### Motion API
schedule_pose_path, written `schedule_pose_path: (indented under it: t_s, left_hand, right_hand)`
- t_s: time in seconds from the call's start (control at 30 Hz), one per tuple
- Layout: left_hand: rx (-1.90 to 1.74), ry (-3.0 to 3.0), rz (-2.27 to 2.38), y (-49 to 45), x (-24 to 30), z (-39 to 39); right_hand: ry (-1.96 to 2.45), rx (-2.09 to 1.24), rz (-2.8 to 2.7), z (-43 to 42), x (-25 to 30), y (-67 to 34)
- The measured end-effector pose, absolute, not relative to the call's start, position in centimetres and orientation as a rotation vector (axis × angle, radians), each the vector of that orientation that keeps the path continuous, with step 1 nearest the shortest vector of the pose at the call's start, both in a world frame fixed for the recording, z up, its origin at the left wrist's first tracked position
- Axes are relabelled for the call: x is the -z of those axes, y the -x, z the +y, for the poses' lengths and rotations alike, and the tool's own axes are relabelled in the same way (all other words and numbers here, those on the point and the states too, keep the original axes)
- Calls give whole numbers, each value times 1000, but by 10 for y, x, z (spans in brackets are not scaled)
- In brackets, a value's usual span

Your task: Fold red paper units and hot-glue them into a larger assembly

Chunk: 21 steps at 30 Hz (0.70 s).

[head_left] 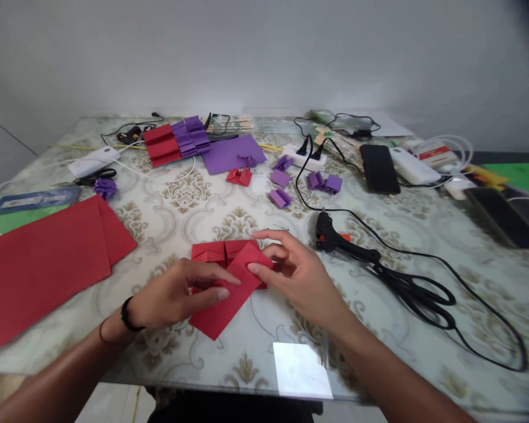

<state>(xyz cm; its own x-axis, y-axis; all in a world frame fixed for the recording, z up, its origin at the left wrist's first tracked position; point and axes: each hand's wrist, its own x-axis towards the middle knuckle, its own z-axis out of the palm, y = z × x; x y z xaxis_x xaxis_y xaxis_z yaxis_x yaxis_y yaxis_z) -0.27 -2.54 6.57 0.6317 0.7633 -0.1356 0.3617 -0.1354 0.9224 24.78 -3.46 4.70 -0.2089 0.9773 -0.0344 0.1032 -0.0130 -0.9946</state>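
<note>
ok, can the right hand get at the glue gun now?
Likely yes: the glue gun lies near the right hand, only tabletop between, but that hand must first release the red strip.

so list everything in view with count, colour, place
strip: 1, red, front centre
folded paper: 1, red, partly under strip
large sheets: 2, red, left
pleated paper: 1, red and purple, back
plain sheet: 1, purple, back centre
small folds: several, purple and red, back centre
crumpled piece: 1, purple, left
glue gun: 1, black, right
scissors: 2, black, both sides
power strip: 1, white, back centre
phones: 2, dark, right
devices: 2, white, both sides
cables: several, black and white, throughout
packet: 1, blue, left
patches: 2, green, both sides
stick packs: unclear count, pale, back
table: 1, pale patterned, below
wall: 1, grey, behind
bands: 2, black and red, left wrist
hands: 2, bare, on strip
</note>
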Motion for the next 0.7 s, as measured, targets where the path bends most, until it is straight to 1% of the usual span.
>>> schedule_pose_path:
  t_s: [0.1, 0.27, 0.47, 0.7]
  left_hand:
    - [-472, -1704, 872, -2, -62, -28]
    - [-696, -1552, 999, -8, -48, -33]
    - [-883, -1409, 1051, -13, -49, -36]
    - [-853, -1425, 1083, -12, -57, -38]
  right_hand:
    - [1212, -1305, -1415, -36, -47, -245]
    - [1170, -1354, -1386, -38, -43, -240]
    - [1083, -1278, -1308, -40, -37, -232]
    - [1170, -1263, -1396, -41, -40, -232]
